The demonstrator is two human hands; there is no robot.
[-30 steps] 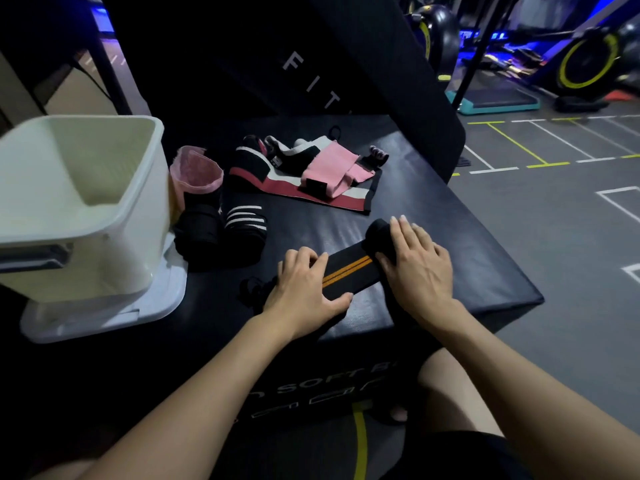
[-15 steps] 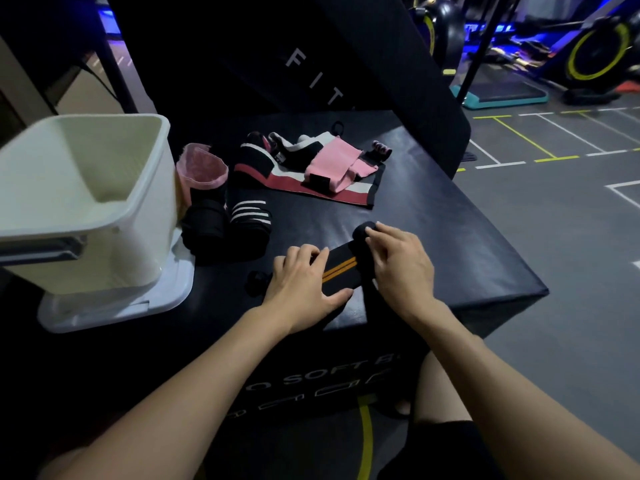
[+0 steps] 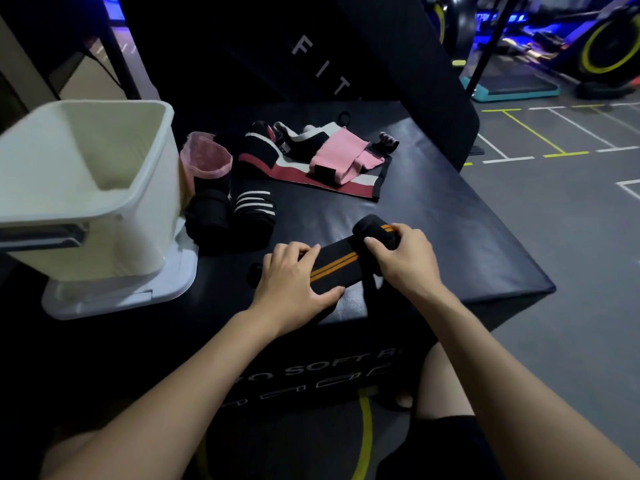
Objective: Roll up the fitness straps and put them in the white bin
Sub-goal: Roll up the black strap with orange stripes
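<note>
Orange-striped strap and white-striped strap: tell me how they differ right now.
The orange-striped strap is only partly rolled, its free length flat under the left hand while the right hand grips the roll. The white-striped strap is fully rolled, untouched, nearer the white bin. Both are black, on the black box.

"FIT" on pad [image 3: 346, 46]; "SOFT" on box [image 3: 346, 344]

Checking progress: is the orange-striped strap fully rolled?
Partly. Right hand grips the rolled end; the strap lies flat under the left hand.
</note>
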